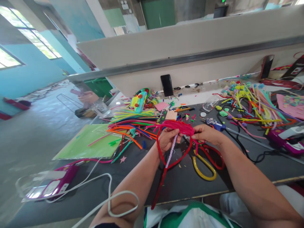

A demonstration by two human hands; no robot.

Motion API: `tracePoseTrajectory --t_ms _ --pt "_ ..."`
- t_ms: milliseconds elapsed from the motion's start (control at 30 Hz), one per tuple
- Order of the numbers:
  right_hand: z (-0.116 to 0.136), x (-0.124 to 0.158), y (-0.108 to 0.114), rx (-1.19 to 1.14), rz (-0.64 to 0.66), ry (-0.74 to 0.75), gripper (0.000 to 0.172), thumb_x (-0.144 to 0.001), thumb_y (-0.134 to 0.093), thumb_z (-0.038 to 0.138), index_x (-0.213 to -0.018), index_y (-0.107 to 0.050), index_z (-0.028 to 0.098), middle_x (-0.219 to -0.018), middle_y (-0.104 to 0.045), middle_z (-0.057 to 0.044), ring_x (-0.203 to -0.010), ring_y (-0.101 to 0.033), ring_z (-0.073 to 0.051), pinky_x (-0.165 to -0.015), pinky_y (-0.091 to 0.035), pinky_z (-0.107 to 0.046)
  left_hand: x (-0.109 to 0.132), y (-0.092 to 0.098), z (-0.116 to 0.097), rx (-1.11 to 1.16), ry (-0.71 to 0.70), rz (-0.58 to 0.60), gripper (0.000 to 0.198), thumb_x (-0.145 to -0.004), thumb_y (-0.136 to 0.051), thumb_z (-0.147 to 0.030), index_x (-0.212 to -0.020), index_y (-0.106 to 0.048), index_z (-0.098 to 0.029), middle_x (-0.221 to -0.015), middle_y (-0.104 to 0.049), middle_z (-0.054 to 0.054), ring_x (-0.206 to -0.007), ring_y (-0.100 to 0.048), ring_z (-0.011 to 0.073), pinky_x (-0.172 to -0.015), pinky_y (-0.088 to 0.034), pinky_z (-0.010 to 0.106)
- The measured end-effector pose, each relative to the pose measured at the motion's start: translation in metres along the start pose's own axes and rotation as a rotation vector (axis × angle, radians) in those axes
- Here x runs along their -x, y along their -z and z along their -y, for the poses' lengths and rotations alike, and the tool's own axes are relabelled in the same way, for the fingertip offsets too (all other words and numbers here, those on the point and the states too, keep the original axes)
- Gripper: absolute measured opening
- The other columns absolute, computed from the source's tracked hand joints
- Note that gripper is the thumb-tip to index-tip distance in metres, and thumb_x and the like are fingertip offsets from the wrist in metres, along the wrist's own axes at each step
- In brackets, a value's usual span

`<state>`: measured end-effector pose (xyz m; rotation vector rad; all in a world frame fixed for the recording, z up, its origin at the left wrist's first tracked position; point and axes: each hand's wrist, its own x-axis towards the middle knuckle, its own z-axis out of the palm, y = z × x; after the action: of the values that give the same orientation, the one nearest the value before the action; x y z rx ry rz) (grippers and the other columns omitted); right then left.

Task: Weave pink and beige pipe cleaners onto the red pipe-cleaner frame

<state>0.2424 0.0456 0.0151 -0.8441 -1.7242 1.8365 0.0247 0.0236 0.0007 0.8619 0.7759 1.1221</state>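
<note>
My left hand [167, 138] is closed on a bundle of pink pipe cleaners [179, 126], held a little above the dark table [182, 182]. My right hand [206, 133] pinches the bundle's right end. A red pipe cleaner [166, 166] loops down from the left hand and trails toward the table's near edge. A pale lilac pipe cleaner [171, 151] hangs from the same hand. Scissors with a yellow and a red handle [205, 163] lie on the table just below the right hand.
Loose pipe cleaners lie in heaps at centre left [133, 126] and far right [251, 101]. Green sheets [87, 144], a phone [166, 85] propped on the wall, two pink glue guns [51, 185] [285, 142], a white cable [109, 190] and a black cable [244, 148] are around.
</note>
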Motion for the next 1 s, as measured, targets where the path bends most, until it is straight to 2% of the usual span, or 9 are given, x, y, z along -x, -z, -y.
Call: tracePoseTrajectory --t_ms 200,333,533,667,833,1000 --pt "0.004 0.004 0.002 0.013 0.074 -0.077 0.029 -0.072 -0.069 0.032 -0.093 -0.06 0.014 -0.058 -0.057 0.005 -0.035 -0.047 -0.004 -0.031 -0.025 -0.014 0.002 0.001 -0.002 -0.049 0.003 0.1 0.025 -0.067 -0.076 -0.03 -0.073 -0.068 -0.008 -0.064 -0.065 0.007 -0.046 -0.057 0.0117 -0.044 -0.047 0.023" --pt "0.006 0.008 0.005 0.011 0.132 -0.103 0.033 -0.076 -0.066 0.038 -0.1 -0.056 0.018 -0.068 -0.064 0.003 -0.034 -0.049 -0.004 -0.031 -0.03 -0.014 0.004 0.002 -0.005 -0.061 0.03 0.13 0.023 -0.065 -0.077 -0.027 -0.076 -0.069 -0.008 -0.069 -0.067 0.008 -0.047 -0.057 0.0116 -0.043 -0.045 0.023" --pt "0.005 0.006 0.011 0.122 0.129 -0.079 0.03 -0.074 -0.067 0.038 -0.089 -0.06 0.013 -0.061 -0.063 0.001 -0.037 -0.046 -0.003 -0.034 -0.031 -0.014 0.005 -0.003 -0.004 -0.075 0.056 0.128 0.022 -0.067 -0.075 -0.028 -0.068 -0.069 -0.007 -0.051 -0.059 0.004 -0.041 -0.052 0.0106 -0.04 -0.04 0.022" --pt "0.002 0.004 0.015 0.135 0.099 -0.062 0.028 -0.07 -0.069 0.034 -0.086 -0.064 0.011 -0.06 -0.06 0.003 -0.038 -0.039 -0.002 -0.034 -0.028 -0.015 0.004 -0.006 0.0 -0.087 0.006 0.096 0.02 -0.066 -0.076 -0.027 -0.069 -0.068 -0.009 -0.058 -0.063 0.004 -0.038 -0.05 0.0093 -0.036 -0.037 0.022" --pt "0.0 0.005 0.018 0.159 0.093 -0.065 0.018 -0.071 -0.066 0.028 -0.08 -0.062 0.012 -0.06 -0.058 0.004 -0.036 -0.039 -0.002 -0.035 -0.026 -0.016 0.004 -0.009 0.001 -0.15 -0.035 0.078 0.019 -0.067 -0.075 -0.028 -0.069 -0.065 -0.013 -0.048 -0.055 -0.001 -0.035 -0.047 0.0091 -0.035 -0.034 0.021" --pt "0.005 0.01 0.018 0.169 0.101 -0.055 0.013 -0.072 -0.064 0.024 -0.071 -0.057 0.013 -0.058 -0.059 0.003 -0.037 -0.04 -0.002 -0.037 -0.026 -0.016 0.006 -0.009 0.004 -0.291 -0.096 0.057 0.028 -0.074 -0.069 -0.033 -0.057 -0.061 -0.012 -0.041 -0.051 0.0 -0.034 -0.045 0.008 -0.036 -0.03 0.02"
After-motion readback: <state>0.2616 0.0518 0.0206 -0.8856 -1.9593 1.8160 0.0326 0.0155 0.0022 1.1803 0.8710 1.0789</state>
